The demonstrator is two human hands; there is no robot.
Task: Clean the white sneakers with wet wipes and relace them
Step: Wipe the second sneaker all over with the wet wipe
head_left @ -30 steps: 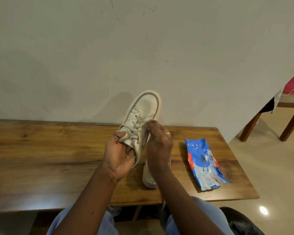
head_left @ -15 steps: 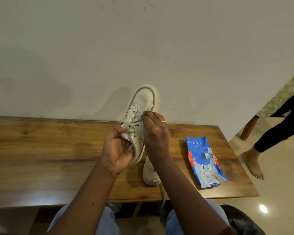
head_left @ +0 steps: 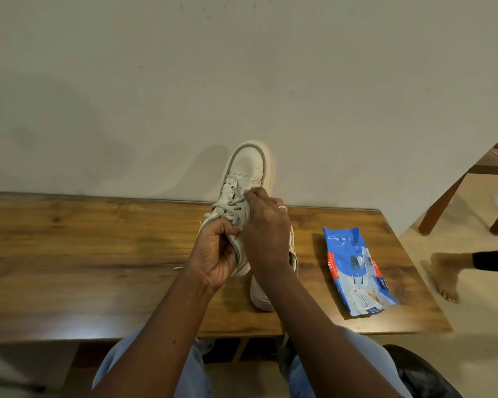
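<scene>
Right hand shifted up laces, pinching wipe; left hand grips raised sneaker, white, scuffed.

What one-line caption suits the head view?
Left hand holds a laced white sneaker while right hand works at its laces.

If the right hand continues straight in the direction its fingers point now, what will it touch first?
Probably the toe of the held white leather sneaker: the right hand pinches at the laces, fingers aimed away from the person. Beyond lies the pale wall; depth is unclear.
</scene>
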